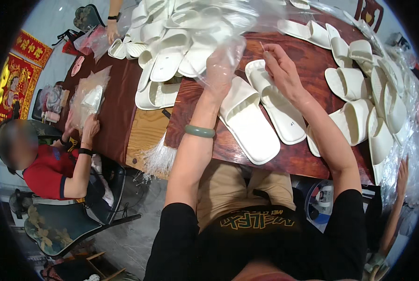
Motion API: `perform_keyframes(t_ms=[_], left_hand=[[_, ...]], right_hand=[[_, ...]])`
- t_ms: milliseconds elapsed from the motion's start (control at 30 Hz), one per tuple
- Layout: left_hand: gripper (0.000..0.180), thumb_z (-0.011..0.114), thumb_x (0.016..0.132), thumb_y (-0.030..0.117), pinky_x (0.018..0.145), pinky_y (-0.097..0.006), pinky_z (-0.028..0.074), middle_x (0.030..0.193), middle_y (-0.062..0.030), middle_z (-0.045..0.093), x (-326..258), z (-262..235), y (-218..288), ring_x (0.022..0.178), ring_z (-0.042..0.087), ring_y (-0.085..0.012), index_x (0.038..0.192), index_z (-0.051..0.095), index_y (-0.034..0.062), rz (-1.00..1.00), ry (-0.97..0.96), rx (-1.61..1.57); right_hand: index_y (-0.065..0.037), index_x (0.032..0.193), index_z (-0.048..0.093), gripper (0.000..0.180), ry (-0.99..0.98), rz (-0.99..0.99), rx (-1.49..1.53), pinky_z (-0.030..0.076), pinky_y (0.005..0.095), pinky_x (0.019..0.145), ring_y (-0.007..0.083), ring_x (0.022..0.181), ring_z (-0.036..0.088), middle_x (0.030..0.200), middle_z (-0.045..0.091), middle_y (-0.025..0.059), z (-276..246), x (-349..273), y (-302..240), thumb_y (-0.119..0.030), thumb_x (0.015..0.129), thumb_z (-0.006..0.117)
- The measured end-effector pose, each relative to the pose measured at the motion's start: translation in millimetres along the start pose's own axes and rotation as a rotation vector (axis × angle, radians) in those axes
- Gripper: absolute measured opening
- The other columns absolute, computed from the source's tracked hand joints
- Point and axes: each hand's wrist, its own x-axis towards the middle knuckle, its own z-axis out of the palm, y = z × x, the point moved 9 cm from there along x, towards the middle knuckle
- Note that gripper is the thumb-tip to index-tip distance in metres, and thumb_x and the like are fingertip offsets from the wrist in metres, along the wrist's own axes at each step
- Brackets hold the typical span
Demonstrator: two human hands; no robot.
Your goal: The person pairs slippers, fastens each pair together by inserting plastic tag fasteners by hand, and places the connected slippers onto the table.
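Two white slippers lie side by side on the dark red wooden table in front of me. The left slipper [250,122] is nearer, and the right slipper [284,114] lies beside it, both with open toes pointing away. Clear plastic film covers my left hand [220,65], whose blurred fingers are closed on a clear plastic bag [235,49] above the slippers' far ends. Over the right slipper's toe, my right hand [282,70] has its thumb and forefinger pinched together. Something thin shows at their tips, too small to make out.
A heap of white slippers [172,47] fills the far left, with more slippers [354,82] along the right. White strands [159,158] hang at the table's near edge. At left, a seated co-worker holds a bagged slipper [91,97]. Another person's hand [112,32] reaches in beyond.
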Motion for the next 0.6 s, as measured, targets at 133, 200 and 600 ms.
perform_keyframes(t_ms=[133, 200, 600], left_hand=[[0.018, 0.054, 0.091, 0.015, 0.055, -0.018, 0.035, 0.082, -0.0005, 0.057, -0.9, 10.2, -1.1, 0.062, 0.041, -0.0034, 0.100, 0.057, -0.0001, -0.032, -0.167, -0.022], [0.019, 0.055, 0.090, 0.014, 0.055, -0.018, 0.034, 0.083, -0.0004, 0.057, 0.1, 5.7, 1.2, 0.062, 0.041, -0.0035, 0.101, 0.057, -0.0012, -0.037, -0.109, 0.060], [0.021, 0.059, 0.087, 0.010, 0.059, -0.018, 0.040, 0.083, -0.0028, 0.064, -3.2, 7.2, -1.1, 0.066, 0.050, -0.0042, 0.103, 0.063, -0.0021, -0.021, -0.133, 0.139]], right_hand=[[-0.002, 0.100, 0.057, 0.021, -0.054, 0.014, -0.134, 0.037, 0.0220, 0.057, 0.0051, 0.064, 0.043, 0.073, 0.053, -0.0014, 4.0, -0.1, -0.3, -0.020, 0.091, 0.052], [-0.001, 0.097, 0.060, 0.021, -0.046, 0.005, -0.115, 0.037, 0.0216, 0.056, 0.0046, 0.064, 0.045, 0.074, 0.056, -0.0014, 2.8, 1.4, 0.8, -0.020, 0.090, 0.054], [0.001, 0.095, 0.063, 0.022, -0.007, -0.057, -0.135, 0.042, 0.0229, 0.057, 0.0046, 0.064, 0.050, 0.075, 0.064, 0.0029, 1.5, 2.4, 5.6, -0.019, 0.086, 0.057]])
